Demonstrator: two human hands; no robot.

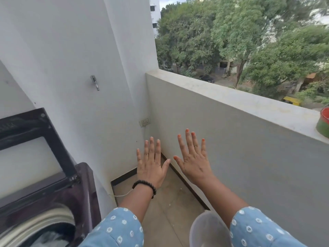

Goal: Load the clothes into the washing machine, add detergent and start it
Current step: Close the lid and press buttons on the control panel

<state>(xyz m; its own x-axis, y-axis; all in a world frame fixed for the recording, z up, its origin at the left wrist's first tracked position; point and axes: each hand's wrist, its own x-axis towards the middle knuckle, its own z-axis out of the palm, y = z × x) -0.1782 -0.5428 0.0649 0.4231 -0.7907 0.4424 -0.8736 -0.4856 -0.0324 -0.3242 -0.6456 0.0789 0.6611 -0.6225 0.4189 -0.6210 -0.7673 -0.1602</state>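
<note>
A dark maroon top-loading washing machine [83,191] stands at the lower left with its glass lid [33,150] raised against the wall. Inside the round drum opening [48,234] I see some pale cloth. My left hand [151,164], with a black bead bracelet on the wrist, and my right hand [193,157] are both held out in front of me, backs up, fingers straight and spread. They hold nothing and touch nothing. Both hover over the balcony floor, to the right of the machine.
A grey translucent bucket or tub [208,230] stands on the tiled floor [169,202] below my right arm. A wall socket [144,122] and a metal hook [95,82] are on the white wall. The balcony parapet [231,97] runs along the right, with a red-green pot [324,122] on it.
</note>
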